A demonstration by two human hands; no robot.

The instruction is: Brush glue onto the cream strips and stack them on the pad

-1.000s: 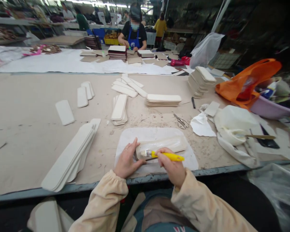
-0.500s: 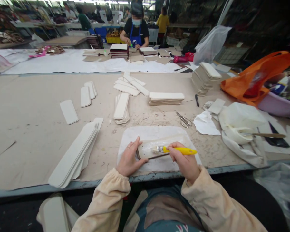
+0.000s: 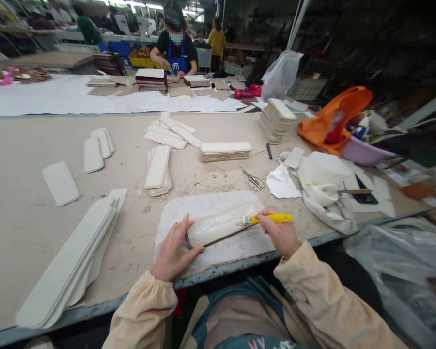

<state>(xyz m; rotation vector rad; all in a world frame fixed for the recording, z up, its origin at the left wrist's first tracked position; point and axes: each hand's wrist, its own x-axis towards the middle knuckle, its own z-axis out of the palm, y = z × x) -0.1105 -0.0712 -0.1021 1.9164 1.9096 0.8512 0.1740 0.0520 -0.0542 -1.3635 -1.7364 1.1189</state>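
Observation:
A pale rounded panel (image 3: 214,224) with a wet, shiny top and a dark edge lies on a white sheet (image 3: 240,248). Thumb and fingers of my left hand (image 3: 174,249) are spread around the panel's left end, touching it. My right hand (image 3: 280,235) is closed on the handle of a yellow brush (image 3: 274,218), whose bristles rest on the panel's right part.
Long cream strips (image 3: 76,257) are stacked at the left. Beyond the sheet are more cream piles (image 3: 225,150), scissors (image 3: 253,180), crumpled paper (image 3: 281,182) and a bag-lined container (image 3: 323,179). Across the table a person (image 3: 176,51) works.
The view has turned right, shifting the table's contents left. The brush has moved toward the panel's right end. My left hand stays at the panel's left end.

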